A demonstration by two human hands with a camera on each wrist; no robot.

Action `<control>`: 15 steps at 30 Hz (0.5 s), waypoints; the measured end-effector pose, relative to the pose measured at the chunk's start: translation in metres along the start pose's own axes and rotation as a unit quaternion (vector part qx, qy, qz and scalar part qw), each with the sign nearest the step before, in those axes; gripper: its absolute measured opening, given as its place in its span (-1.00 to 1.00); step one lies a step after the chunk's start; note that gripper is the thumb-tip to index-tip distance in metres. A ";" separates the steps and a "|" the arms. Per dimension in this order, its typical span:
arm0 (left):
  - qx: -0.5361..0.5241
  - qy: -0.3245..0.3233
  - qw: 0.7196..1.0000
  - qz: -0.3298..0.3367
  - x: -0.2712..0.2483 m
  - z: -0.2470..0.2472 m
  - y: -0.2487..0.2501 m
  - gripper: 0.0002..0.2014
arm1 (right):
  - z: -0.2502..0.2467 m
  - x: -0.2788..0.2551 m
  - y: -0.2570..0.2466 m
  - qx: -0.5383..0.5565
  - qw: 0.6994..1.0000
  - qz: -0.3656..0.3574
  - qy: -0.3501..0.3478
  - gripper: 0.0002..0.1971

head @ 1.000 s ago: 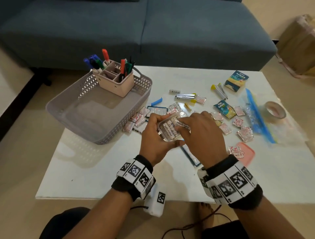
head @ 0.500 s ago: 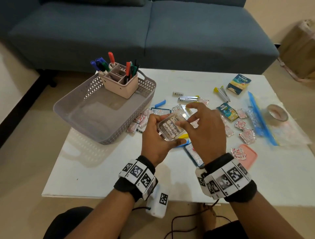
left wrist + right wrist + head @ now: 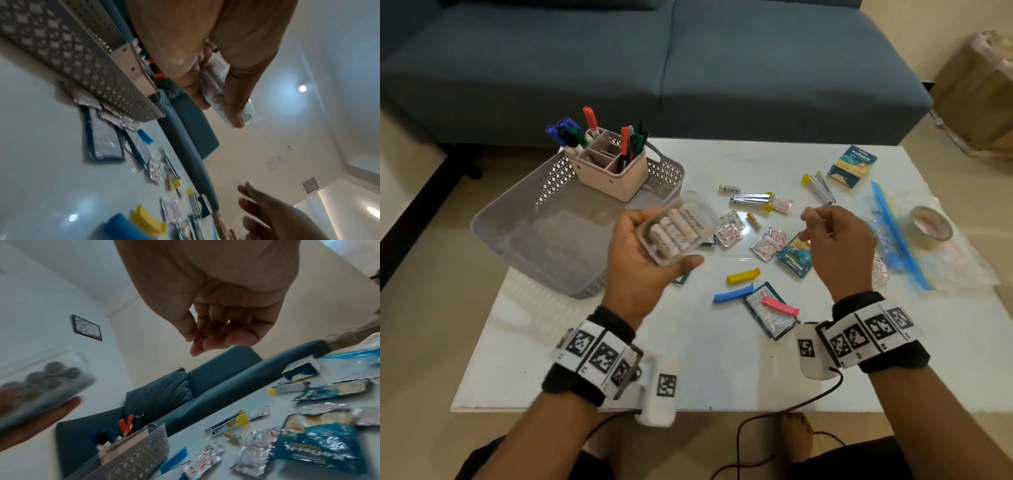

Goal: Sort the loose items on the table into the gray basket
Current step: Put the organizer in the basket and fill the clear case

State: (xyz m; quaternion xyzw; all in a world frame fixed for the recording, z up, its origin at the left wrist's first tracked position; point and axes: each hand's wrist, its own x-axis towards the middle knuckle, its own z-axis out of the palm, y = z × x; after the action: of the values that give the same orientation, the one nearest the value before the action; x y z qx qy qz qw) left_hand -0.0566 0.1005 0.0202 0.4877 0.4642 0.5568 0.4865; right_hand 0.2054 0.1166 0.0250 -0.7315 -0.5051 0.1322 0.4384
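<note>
Since the earlier head frame, the right hand had let go of the clear battery case and moved right, fingers loosely curled and holding nothing, while the left hand gripped the case above the table, just beside the gray basket. The left wrist view showed thumb and fingers clamped on the case. The right wrist view confirmed the right hand's fingers held nothing.
</note>
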 end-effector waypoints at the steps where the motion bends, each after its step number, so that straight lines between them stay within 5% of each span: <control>1: 0.010 0.015 1.000 0.003 0.003 -0.007 -0.001 -0.30 | -0.004 0.004 0.006 0.001 1.000 0.016 0.008 -0.72; 5: 0.065 0.065 0.996 -0.024 0.009 -0.023 -0.006 -0.27 | -0.016 0.015 0.027 -0.036 0.996 0.077 -0.024 -0.64; 9: 0.092 0.100 0.990 -0.035 0.012 -0.041 0.002 -0.25 | -0.017 0.012 0.036 -0.176 0.956 0.102 -0.210 -0.78; 12: 0.105 0.126 0.986 -0.027 0.010 -0.061 0.011 -0.18 | -0.006 -0.003 0.025 -0.262 0.907 0.064 -0.325 -0.81; 15: 0.105 0.156 0.982 -0.024 0.006 -0.083 0.013 -0.15 | 0.018 -0.020 0.004 -0.265 0.896 -0.013 -0.355 -0.76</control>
State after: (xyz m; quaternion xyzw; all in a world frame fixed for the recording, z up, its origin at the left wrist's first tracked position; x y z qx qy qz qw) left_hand -0.1408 0.1013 0.0259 0.4320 0.6019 0.5622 0.3675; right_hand 0.1872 0.1080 0.0059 -0.7184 -0.6531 0.2386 0.0212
